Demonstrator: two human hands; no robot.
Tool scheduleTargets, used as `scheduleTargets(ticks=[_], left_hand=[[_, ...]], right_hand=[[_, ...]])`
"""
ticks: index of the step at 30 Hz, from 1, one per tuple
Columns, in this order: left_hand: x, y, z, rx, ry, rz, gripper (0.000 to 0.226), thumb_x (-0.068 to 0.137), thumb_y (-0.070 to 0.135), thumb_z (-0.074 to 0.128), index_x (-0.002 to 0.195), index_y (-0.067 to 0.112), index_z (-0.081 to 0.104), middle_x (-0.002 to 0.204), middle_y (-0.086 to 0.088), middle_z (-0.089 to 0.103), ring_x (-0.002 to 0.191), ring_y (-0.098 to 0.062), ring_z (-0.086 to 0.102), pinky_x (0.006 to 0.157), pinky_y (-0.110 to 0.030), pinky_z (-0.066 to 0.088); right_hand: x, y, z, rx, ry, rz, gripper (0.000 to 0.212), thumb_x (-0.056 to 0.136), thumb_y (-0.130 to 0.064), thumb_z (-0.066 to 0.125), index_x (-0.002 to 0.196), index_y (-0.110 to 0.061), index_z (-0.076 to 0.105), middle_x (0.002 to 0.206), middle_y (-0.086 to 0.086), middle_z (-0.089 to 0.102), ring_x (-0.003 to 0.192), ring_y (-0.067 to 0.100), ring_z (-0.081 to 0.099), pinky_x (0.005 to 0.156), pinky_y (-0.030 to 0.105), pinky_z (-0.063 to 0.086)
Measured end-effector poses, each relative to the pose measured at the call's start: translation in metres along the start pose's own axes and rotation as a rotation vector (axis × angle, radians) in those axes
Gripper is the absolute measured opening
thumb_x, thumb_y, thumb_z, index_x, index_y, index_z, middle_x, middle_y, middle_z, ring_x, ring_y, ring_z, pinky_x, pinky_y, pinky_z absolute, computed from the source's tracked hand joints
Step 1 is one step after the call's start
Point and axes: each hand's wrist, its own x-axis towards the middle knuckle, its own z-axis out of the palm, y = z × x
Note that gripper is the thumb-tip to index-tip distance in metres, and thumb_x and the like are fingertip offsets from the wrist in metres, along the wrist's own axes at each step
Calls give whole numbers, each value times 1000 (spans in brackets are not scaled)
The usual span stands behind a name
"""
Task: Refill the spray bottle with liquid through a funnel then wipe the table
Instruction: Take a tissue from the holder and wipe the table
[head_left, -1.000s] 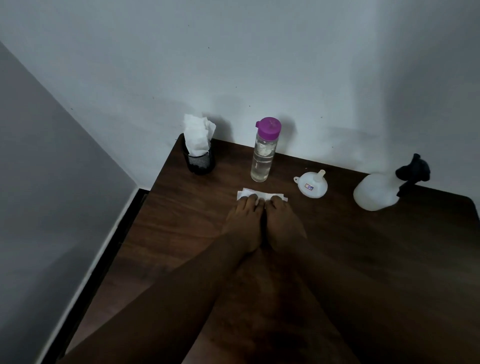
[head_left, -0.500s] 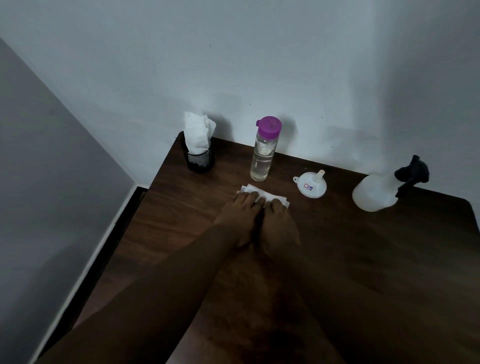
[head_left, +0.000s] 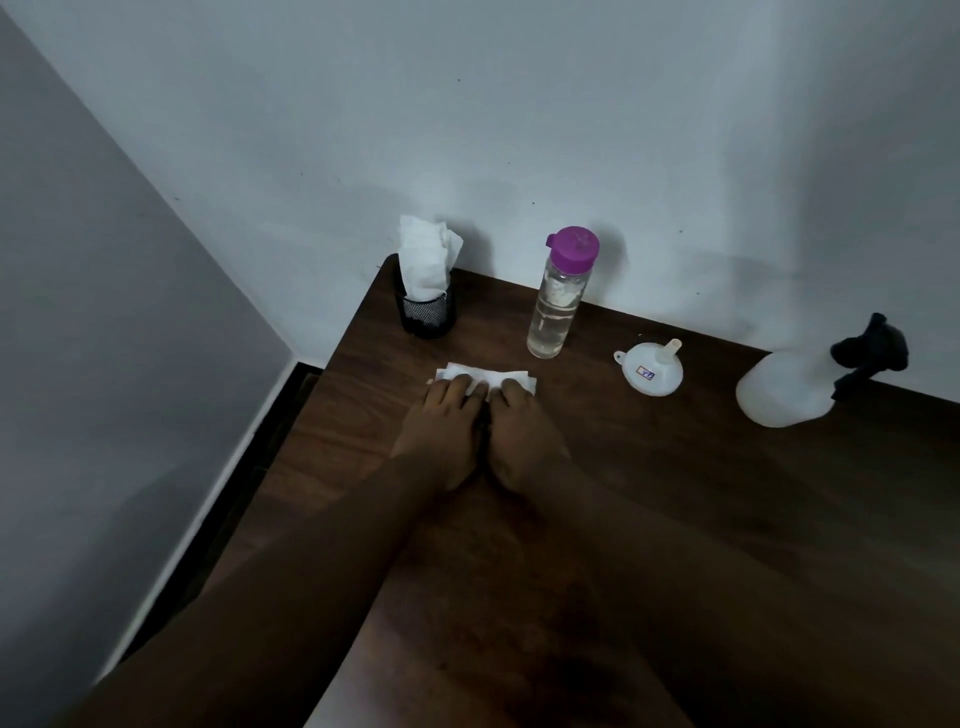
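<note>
A folded white tissue (head_left: 485, 373) lies flat on the dark wooden table (head_left: 649, 493). My left hand (head_left: 444, 434) and my right hand (head_left: 522, 441) rest side by side with their fingertips pressing on its near edge. Behind them stands a clear bottle (head_left: 558, 301) with a purple cap, partly filled with clear liquid. To its right a white funnel (head_left: 652, 371) sits mouth-down with its spout up. Further right is the white spray bottle (head_left: 789, 387) with a black trigger head.
A black mesh cup (head_left: 428, 314) stuffed with white tissues stands at the table's far left corner. Walls run close behind and to the left. The table's left edge drops to a dark floor strip (head_left: 249, 457).
Both hands have slid the tissue to the left across the table, away from the funnel. The other objects have stayed put.
</note>
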Motion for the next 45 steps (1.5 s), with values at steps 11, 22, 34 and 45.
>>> scheduleTargets(ticks=[11,22,34,45], left_hand=[[-33,47,14,-54,47,-127,69,95,48,20,153,16,40,156,-12,42,146,-29,36,124,-49,21],[5,128,17,-63,2,-10,58,103,39,38,156,15,35,160,-12,35,148,-31,29,124,-48,15],[44,216,31,-31,-92,105,66,102,44,38,159,16,24,165,-12,24,153,-31,19,125,-48,15],[59,282,30,-22,-133,182,73,102,43,45,161,13,14,168,-13,15,156,-32,9,127,-48,6]], right_hand=[[-39,16,19,51,-9,-58,63,93,-34,49,149,-8,36,150,13,41,139,27,36,117,43,32],[-88,94,16,96,-9,93,71,90,-36,60,150,-10,34,156,14,34,145,28,31,121,45,24],[-147,171,16,109,22,210,68,96,-36,49,154,-8,26,160,14,28,150,28,19,123,43,11],[-186,222,16,169,53,262,66,95,-34,55,151,-7,33,154,15,38,147,29,27,123,47,19]])
